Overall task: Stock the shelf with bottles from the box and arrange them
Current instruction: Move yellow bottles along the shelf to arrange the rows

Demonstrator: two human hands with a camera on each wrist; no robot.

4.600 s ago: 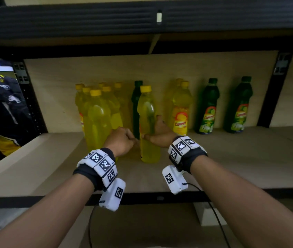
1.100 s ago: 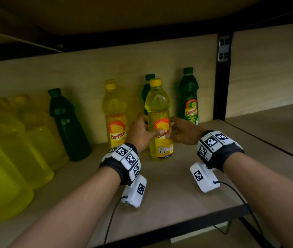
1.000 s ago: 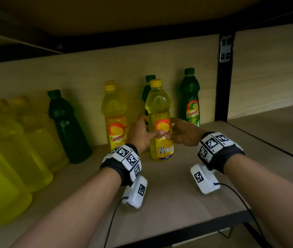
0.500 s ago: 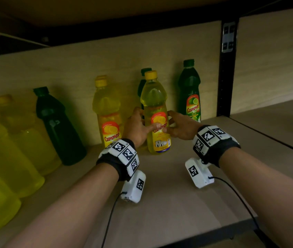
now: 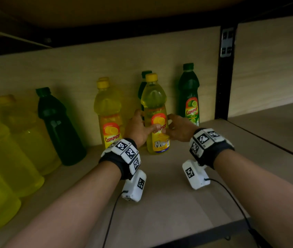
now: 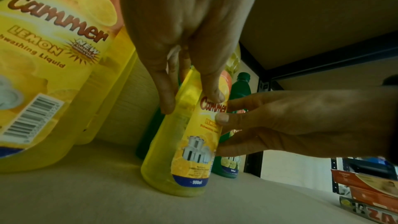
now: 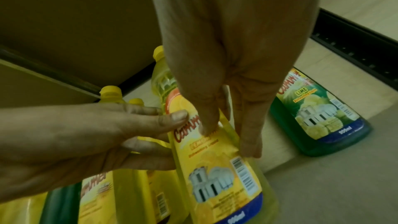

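Observation:
A yellow Cammer lemon bottle stands upright on the wooden shelf, label toward me. My left hand grips its left side, thumb across the label. My right hand grips its right side. The left wrist view shows the bottle with its base on the board, left fingers behind it and the thumb on the label. In the right wrist view the right hand pinches the same bottle. A green bottle is mostly hidden right behind it.
Another yellow bottle stands just left, a dark green one further left, then several big yellow bottles. A green lime bottle stands right, by the black upright. Bare shelf board lies in front.
Between 4.6 s ago and a second ago I shifted right along the shelf. Over the last second both hands kept hold of the yellow bottle, which has barely moved; its label faces me now.

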